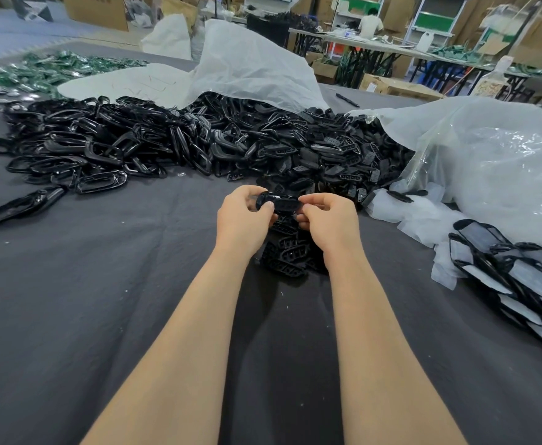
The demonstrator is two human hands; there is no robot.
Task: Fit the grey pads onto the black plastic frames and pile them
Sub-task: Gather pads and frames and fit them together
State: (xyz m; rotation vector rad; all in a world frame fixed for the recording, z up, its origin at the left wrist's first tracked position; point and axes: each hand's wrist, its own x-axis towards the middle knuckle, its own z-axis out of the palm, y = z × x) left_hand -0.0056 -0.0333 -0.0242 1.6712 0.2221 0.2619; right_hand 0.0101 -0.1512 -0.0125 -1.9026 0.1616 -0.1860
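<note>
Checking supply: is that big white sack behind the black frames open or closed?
Open. The white sack lies on its side, mouth lifted, with black frames spilling from under it onto the table.

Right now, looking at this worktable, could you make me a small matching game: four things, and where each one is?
Things:
1. green pile
2. pen
3. held frame
4. clear bag

Places:
A. between both hands
B. far left
C. right side
D. far edge, past the black heap

Pairs: 1-B, 2-D, 3-A, 4-C
</note>
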